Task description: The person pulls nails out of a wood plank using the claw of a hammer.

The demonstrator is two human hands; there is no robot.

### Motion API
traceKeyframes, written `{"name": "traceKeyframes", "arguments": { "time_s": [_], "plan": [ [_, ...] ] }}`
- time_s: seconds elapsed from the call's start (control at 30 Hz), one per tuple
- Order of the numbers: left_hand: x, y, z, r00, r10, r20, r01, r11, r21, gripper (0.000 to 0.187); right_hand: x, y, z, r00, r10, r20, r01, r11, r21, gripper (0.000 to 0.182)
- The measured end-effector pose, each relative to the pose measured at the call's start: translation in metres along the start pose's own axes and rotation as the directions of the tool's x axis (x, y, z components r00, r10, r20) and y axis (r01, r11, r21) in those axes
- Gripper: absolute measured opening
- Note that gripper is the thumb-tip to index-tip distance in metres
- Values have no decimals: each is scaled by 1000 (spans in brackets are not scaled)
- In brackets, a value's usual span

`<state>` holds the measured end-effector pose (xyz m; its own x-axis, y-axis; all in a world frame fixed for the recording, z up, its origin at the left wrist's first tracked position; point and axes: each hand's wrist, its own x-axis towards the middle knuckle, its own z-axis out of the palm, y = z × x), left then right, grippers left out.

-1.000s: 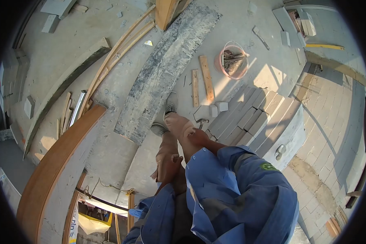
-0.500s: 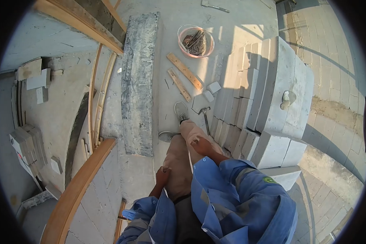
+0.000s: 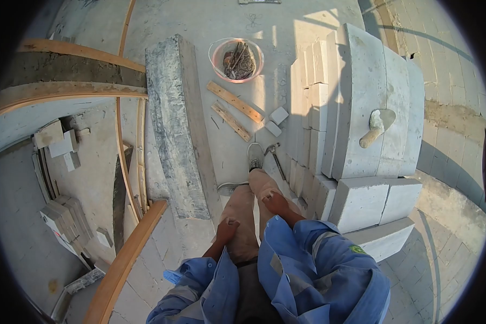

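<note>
My left hand (image 3: pixel 228 230) is closed at the left thigh, with its curled fingers on the cloth of the beige trousers (image 3: pixel 241 212). On the other thigh, a little farther forward, my right hand (image 3: pixel 276 202) also pinches the trouser cloth. Neither hand holds a tool. Just beyond the shoes a hammer (image 3: pixel 276 160) lies on the floor, right of the forward shoe (image 3: pixel 255 155). Two wooden strips (image 3: pixel 235 101) and two small white block pieces (image 3: pixel 278 115) lie farther ahead.
A pink bucket (image 3: pixel 217 60) holds dark scraps. Left of the legs runs a long grey slab (image 3: pixel 173 129). Stacked pale blocks (image 3: pixel 356 202) stand close on the right, with a trowel (image 3: pixel 373 129) on top. Wooden framing (image 3: pixel 125 259) borders the left side.
The view has shifted, so the bucket and slab appear farther left and the trowel shows more fully. Both hands remain closed at the thighs.
</note>
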<state>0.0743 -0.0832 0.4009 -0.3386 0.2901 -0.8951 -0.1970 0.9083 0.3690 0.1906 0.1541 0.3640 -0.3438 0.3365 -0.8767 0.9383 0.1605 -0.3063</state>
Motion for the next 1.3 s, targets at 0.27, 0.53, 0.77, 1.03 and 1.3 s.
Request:
{"name": "traceKeyframes", "arguments": {
  "time_s": [0.27, 0.53, 0.77, 1.03, 1.3],
  "plan": [
    [36, 77, 18, 996, 70, 47, -66, 995, -74, 47, 22, 6, -37, 993, 74, 91, -80, 995, 63, 54],
    [28, 96, 29, 990, 51, 130, -40, 995, -87, 41, 26, 23, -8, 989, 141, 34, -143, 986, 85, 51],
    [27, 75, 9, 972, 8, 237, -15, 1000, 27, 38, -5, -9, 19, 977, 211, 40, -214, 932, 292, 48],
    [17, -25, -40, 955, 105, 277, -183, 944, 273, 39, -61, -27, 104, 981, 125, -149, -57, 918, 391, 41],
    [8, -73, -79, 943, -113, 312, 18, 957, 290, 31, -123, -4, 177, 962, 254, -97, -140, 767, 627, 47]
  ]
}}
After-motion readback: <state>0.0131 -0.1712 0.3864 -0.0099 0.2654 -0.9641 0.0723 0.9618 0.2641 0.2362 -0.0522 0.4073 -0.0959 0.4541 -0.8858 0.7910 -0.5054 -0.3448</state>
